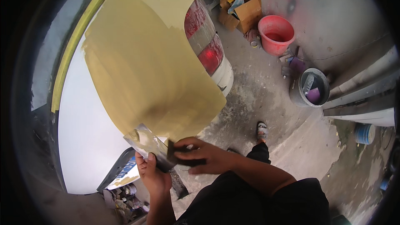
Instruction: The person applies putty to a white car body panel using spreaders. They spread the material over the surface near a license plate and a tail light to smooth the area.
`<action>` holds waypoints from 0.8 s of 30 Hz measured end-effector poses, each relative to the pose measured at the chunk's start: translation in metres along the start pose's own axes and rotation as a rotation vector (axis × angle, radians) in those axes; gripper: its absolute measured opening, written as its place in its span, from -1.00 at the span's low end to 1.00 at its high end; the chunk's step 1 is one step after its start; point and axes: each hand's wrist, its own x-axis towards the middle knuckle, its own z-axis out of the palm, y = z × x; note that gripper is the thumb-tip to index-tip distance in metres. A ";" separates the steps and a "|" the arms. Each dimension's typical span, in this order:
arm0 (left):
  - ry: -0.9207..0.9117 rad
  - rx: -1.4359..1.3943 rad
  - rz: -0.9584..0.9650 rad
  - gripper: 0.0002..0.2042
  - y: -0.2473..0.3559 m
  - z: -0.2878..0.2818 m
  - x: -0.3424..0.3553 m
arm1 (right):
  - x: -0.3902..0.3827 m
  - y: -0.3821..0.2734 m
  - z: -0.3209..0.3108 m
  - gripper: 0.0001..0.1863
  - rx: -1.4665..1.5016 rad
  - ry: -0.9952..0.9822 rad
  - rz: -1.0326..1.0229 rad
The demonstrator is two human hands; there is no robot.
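My left hand (156, 179) grips a thin metal plate (146, 140) with its thumb on top, and pale yellowish putty is smeared over the plate's upper face. Closed around a dark flat putty spreader (171, 151), my right hand (213, 156) holds it at the plate's right edge. Both hands are just below the car body panel (141, 58), which is coated with a broad tan layer of putty. White paint (79, 141) borders the coating on its left. A dusty red and clear tail light (208, 54) sits to its right.
Yellow tape (68, 54) lines the car's window. On the floor at right stand a cardboard box (249, 12), a red bucket (276, 33) and a grey bucket (298, 93) with items inside. A blue can (365, 134) lies farther right. Assorted clutter (125, 202) is at lower left.
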 end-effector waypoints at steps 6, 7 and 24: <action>0.032 -0.005 0.074 -0.64 0.010 0.001 0.006 | 0.045 -0.008 -0.081 -0.40 -1.016 0.484 0.029; 0.034 -0.005 0.071 -0.64 0.010 0.002 0.004 | 0.065 -0.024 -0.096 -0.42 -1.097 0.554 0.073; 0.014 -0.096 0.019 -0.62 -0.002 0.033 0.011 | 0.096 -0.024 -0.095 -0.41 -1.293 0.437 0.091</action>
